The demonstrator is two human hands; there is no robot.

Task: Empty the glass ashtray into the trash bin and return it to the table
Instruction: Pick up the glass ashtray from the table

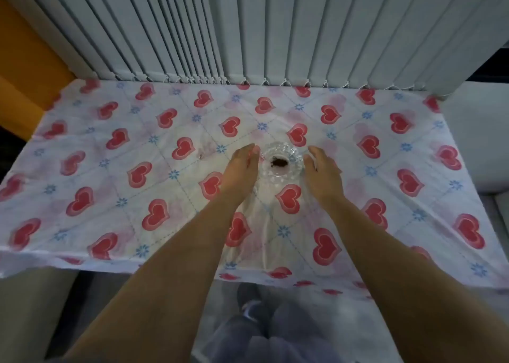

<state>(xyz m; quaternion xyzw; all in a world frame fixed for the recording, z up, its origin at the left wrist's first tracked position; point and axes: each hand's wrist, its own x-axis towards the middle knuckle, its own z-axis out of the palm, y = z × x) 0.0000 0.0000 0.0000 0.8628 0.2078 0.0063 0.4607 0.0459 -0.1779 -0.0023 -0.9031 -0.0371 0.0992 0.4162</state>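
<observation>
A round clear glass ashtray (280, 162) stands near the middle of the table (110, 169), with a small dark heap of ash in its bowl. My left hand (240, 169) lies flat just left of the ashtray, its fingertips at the rim. On the other side, my right hand (322, 171) is spread a little apart from the glass. Neither hand holds anything. No trash bin is in view.
A white cloth printed with red hearts covers the table and hangs over its front edge. Grey vertical blinds (248, 29) close off the far side. An orange surface (24, 68) is at the far left. My legs and a shoe (249, 304) show below.
</observation>
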